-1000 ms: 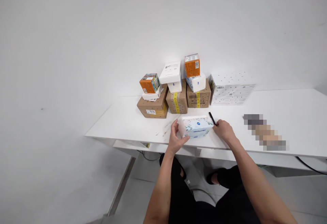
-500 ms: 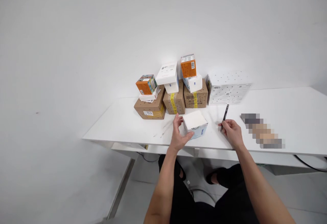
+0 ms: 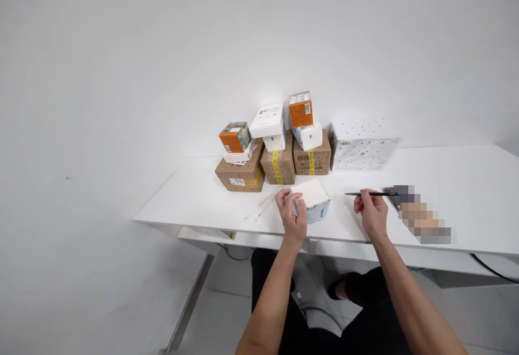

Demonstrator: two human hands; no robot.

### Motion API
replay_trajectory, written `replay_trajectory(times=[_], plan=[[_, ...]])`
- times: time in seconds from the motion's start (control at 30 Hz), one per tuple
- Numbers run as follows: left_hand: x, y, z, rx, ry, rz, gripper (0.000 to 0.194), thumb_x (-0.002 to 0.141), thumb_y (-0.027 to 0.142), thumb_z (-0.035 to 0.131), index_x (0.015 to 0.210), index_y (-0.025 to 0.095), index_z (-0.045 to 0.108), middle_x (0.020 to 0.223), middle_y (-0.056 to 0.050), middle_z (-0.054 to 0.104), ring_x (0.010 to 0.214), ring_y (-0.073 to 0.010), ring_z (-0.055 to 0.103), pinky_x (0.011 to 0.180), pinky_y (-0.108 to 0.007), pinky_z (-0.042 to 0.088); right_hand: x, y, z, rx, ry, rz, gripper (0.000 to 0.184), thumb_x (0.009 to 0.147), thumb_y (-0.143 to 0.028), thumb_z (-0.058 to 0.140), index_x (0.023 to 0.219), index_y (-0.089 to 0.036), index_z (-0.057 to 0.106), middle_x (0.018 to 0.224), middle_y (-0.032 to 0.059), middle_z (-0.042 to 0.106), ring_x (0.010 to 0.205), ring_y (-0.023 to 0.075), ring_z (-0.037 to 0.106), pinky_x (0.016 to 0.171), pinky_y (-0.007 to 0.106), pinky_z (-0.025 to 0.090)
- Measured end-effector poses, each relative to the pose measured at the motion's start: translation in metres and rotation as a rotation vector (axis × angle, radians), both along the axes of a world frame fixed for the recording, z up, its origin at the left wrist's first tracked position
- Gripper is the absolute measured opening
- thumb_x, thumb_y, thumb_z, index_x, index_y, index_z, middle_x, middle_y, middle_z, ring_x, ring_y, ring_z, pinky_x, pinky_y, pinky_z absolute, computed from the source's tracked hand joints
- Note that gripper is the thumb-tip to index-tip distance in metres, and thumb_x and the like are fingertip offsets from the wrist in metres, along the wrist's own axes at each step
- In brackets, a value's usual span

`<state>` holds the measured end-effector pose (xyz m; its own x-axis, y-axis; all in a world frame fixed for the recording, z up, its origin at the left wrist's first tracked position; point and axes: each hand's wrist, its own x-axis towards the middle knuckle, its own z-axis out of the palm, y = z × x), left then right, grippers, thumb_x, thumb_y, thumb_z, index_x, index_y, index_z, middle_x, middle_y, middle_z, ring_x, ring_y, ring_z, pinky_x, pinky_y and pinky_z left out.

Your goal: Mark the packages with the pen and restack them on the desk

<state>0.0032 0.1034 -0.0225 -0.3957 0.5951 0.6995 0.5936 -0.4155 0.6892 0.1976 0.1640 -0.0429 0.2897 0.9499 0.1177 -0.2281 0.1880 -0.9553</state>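
Note:
A white and light-blue soft pack [image 3: 318, 203], seemingly of tissues, sits near the front edge of the white table. My left hand [image 3: 292, 217] is closed at its left corner, with bent fingers and thumb touching the pack and covering that corner. To the right of the pack, my right hand [image 3: 372, 213] pinches a black pen [image 3: 383, 194] between thumb and fingers. The pen lies almost level, its thin end pointing left toward the pack, above the tabletop.
Behind the pack stand brown cartons [image 3: 240, 175] with yellow tape, stacked with orange boxes [image 3: 300, 112], a white box [image 3: 267, 120] and more tissue packs. A large white dotted box [image 3: 360, 152] leans by the wall. A pixelated phone-like item [image 3: 419, 212] lies right. Dark smudges mark the table.
The pen has turned from upright to nearly level in my right hand. My left hand has curled its fingers and shifted right against the pack, which stays in about the same place.

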Motion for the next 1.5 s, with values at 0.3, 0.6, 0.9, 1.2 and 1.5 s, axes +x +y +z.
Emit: replay_trajectory(times=[0.3,0.6,0.9,1.2,1.5], plan=[[0.0,-0.002,-0.005,0.176,0.17,0.052,0.011,0.086,0.012,0.053,0.092,0.017,0.06,0.098,-0.008,0.056,0.096,-0.019,0.056,0.086,-0.038,0.05,-0.059,-0.019,0.093,0.288,-0.233,0.327,0.018,0.085,-0.039,0.059,0.086,-0.021,0.056,0.069,-0.0003,0.063,0.06,0.0122,0.057,0.056,0.025,0.046],[0.0,-0.005,-0.008,0.14,0.159,0.027,0.013,0.088,0.015,0.049,0.092,0.017,0.062,0.1,-0.008,0.055,0.099,-0.0191,0.055,0.088,-0.039,0.05,-0.085,-0.013,0.081,0.242,-0.603,0.291,0.027,0.088,-0.037,0.046,0.066,-0.022,0.049,0.057,-0.003,0.054,0.05,0.0114,0.048,0.053,0.025,0.038],[-0.001,-0.005,-0.01,0.137,0.152,0.026,0.014,0.089,0.018,0.048,0.093,0.018,0.062,0.099,-0.009,0.055,0.099,-0.0198,0.056,0.087,-0.04,0.051,-0.085,-0.015,0.08,0.215,-0.618,0.251,0.026,0.088,-0.039,0.044,0.068,-0.023,0.048,0.055,-0.0028,0.055,0.05,0.0128,0.049,0.051,0.024,0.038],[-0.001,-0.005,-0.011,0.134,0.154,0.026,0.012,0.087,0.014,0.05,0.092,0.018,0.061,0.1,-0.008,0.054,0.099,-0.0193,0.054,0.088,-0.039,0.05,-0.086,-0.015,0.079,0.28,-0.713,0.248,0.027,0.089,-0.038,0.042,0.067,-0.023,0.046,0.054,-0.0037,0.05,0.048,0.0126,0.048,0.052,0.024,0.036],[0.0,-0.004,-0.012,0.135,0.148,0.044,0.012,0.089,0.016,0.049,0.092,0.018,0.061,0.1,-0.008,0.054,0.098,-0.0193,0.054,0.086,-0.039,0.051,-0.085,-0.013,0.076,0.286,-0.705,0.255,0.027,0.089,-0.039,0.041,0.069,-0.023,0.046,0.054,-0.0035,0.05,0.05,0.0133,0.049,0.052,0.025,0.036]])
